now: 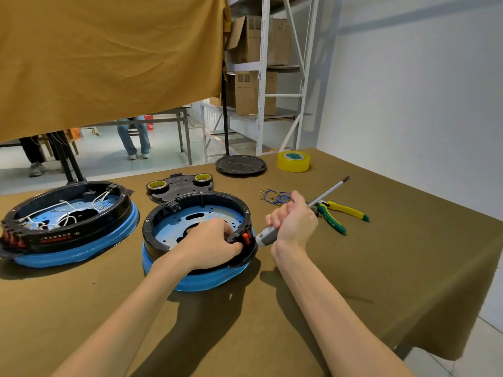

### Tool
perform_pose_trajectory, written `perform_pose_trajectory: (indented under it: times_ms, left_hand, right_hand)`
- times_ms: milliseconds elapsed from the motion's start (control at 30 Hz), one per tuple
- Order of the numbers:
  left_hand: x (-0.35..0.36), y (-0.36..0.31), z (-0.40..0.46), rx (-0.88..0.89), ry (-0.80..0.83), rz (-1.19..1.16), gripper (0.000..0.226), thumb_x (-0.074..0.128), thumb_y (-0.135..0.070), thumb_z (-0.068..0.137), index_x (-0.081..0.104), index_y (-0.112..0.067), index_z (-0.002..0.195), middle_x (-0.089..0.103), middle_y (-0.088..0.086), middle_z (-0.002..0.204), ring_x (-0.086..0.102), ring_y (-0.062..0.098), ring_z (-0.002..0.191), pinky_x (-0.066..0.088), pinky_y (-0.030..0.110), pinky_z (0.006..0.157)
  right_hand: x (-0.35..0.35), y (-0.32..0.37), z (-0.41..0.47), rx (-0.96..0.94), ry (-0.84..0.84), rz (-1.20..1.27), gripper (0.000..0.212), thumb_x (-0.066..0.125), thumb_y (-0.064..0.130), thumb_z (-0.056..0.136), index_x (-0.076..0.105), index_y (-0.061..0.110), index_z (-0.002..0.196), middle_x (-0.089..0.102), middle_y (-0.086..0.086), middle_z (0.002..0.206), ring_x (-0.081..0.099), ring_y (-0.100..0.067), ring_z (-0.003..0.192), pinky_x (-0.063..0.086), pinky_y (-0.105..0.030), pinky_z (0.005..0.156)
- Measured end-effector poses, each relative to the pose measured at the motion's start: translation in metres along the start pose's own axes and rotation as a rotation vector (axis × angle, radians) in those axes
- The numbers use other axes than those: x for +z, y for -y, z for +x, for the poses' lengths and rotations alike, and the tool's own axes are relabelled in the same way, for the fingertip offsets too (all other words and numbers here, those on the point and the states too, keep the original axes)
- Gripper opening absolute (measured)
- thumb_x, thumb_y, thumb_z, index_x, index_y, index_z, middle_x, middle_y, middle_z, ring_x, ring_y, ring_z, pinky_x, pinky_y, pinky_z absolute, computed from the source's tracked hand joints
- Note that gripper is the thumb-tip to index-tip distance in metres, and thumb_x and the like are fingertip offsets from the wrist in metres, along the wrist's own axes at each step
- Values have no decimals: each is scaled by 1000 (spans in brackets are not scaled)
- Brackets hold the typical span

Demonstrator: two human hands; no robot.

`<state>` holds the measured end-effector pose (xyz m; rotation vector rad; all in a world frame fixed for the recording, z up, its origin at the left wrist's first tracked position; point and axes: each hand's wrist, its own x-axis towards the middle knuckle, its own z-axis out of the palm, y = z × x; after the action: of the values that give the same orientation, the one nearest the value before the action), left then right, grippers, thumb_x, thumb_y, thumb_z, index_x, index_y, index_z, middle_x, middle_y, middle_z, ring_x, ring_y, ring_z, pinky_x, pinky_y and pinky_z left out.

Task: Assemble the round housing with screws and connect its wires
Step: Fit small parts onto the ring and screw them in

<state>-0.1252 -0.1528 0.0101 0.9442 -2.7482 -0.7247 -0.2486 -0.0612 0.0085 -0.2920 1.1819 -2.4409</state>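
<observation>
A round black housing (174,210) with a blue film-covered base sits on the table in front of me. My left hand (212,242) reaches inside it and grips a black part with an orange switch (245,236) at the housing's right rim. My right hand (292,219), just right of the housing, holds a grey-handled screwdriver (330,190) whose shaft points up and away to the right. A bundle of blue wires (275,196) with metal terminals lies beyond my right hand.
A second housing (81,235) with white wires inside lies at the left. Behind are a black cover plate (179,186) carrying two tape rolls, a round black lid (241,164) and yellow tape (293,161). Green-yellow pliers (340,214) lie right of my right hand.
</observation>
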Motion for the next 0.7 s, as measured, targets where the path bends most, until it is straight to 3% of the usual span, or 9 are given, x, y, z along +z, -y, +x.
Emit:
perform_pose_trajectory:
  times_ms: [367, 467, 600, 700]
  left_hand:
    - [0, 1, -1, 0, -12, 8, 16, 67, -40, 93, 70, -26, 87, 72, -1, 75, 60, 12, 62, 45, 25, 54]
    - [-1, 1, -1, -4, -14, 5, 20, 67, -40, 93, 71, -22, 86, 72, 6, 76, 59, 16, 62, 44, 30, 56]
    - [0, 0, -3, 1, -6, 7, 21, 66, -40, 93, 71, -20, 91, 74, 6, 82, 69, 23, 76, 55, 38, 65]
    - [0, 0, -4, 15, -15, 29, 24, 66, -42, 93, 68, -19, 87, 71, 7, 77, 60, 17, 64, 45, 32, 58]
  right_hand:
    - [3, -1, -7, -50, 49, -73, 66, 53, 20, 102, 35, 25, 39, 27, 2, 40, 29, -17, 36, 34, -26, 43]
    - [3, -3, -7, -21, 54, -33, 64, 53, 21, 102, 37, 25, 41, 27, 2, 42, 28, -17, 36, 32, -26, 42]
    - [2, -8, -7, 19, 85, -161, 55, 55, 23, 102, 41, 21, 49, 32, 1, 43, 31, -16, 37, 33, -25, 42]
    - [-8, 1, 9, 31, 68, -468, 34, 58, 32, 100, 46, 17, 71, 48, 1, 55, 45, -17, 49, 45, -32, 50]
